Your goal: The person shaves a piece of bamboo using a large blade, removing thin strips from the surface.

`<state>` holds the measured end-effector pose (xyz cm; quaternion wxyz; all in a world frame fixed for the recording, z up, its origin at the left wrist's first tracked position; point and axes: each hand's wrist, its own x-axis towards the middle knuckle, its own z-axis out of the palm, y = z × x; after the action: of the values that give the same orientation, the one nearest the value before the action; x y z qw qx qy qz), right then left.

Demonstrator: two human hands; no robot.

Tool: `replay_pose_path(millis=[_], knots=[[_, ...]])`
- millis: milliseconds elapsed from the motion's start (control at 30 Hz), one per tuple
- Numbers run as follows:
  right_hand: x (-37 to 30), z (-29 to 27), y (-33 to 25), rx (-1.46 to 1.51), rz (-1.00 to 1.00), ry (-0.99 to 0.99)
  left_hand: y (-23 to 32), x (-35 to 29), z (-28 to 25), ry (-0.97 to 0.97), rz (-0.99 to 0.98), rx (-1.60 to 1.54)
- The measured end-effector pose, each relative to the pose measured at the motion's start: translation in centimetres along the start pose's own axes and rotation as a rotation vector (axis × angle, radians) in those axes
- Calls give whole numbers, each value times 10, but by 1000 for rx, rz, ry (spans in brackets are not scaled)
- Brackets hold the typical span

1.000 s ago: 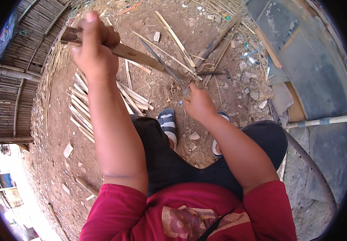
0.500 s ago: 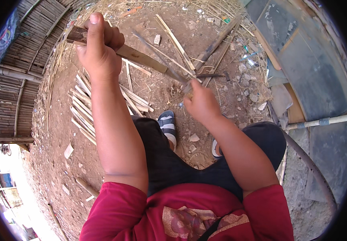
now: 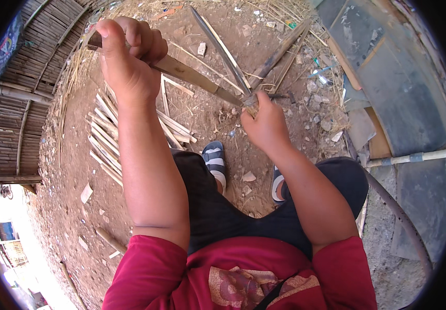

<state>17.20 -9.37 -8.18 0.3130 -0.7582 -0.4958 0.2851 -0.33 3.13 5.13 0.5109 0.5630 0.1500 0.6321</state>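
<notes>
My left hand [image 3: 130, 62] is raised at the upper left, its fingers wrapped round one end of a flat bamboo strip [image 3: 189, 75]. The strip slants down to the right, its narrower end reaching my right hand [image 3: 267, 124]. That hand is closed at the base of a machete [image 3: 218, 44], a long grey blade tapering to a point at the top. Its handle is mostly hidden by my fingers. Where the blade and strip meet beside my right thumb, I cannot tell if they touch.
Several split bamboo strips [image 3: 107, 139] lie in a pile on the dirt, left of my sandalled feet [image 3: 214, 157]. Dark poles [image 3: 280, 54] and a dark tool-like piece [image 3: 280, 96] lie beyond my right hand. Grey panels [image 3: 414, 103] line the right, a bamboo wall [image 3: 6, 134] the left.
The machete's blade has swung from lying close along the strip to pointing more steeply away from me. My right hand has shifted slightly right and farther off; my left hand keeps the strip.
</notes>
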Motion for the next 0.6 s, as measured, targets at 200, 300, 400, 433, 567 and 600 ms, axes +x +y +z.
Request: replay_pose_path(millis=[200,300,400,433,567,600], knots=[[6,44,58,-223,97,-134,0,0,0,38,17,26],[14,36,59,-189,90,-153,0,-1,-2,59,12,55],[13,26,43,-114,48,-65,2,0,-3,141,1,74],[10,17,24,-81,47,-56,2,0,-5,120,6,73],[4,12,5,30,-2,-20,2,-2,-11,70,11,78],[3,21,19,-55,33,-54,1,-1,-6,54,10,73]])
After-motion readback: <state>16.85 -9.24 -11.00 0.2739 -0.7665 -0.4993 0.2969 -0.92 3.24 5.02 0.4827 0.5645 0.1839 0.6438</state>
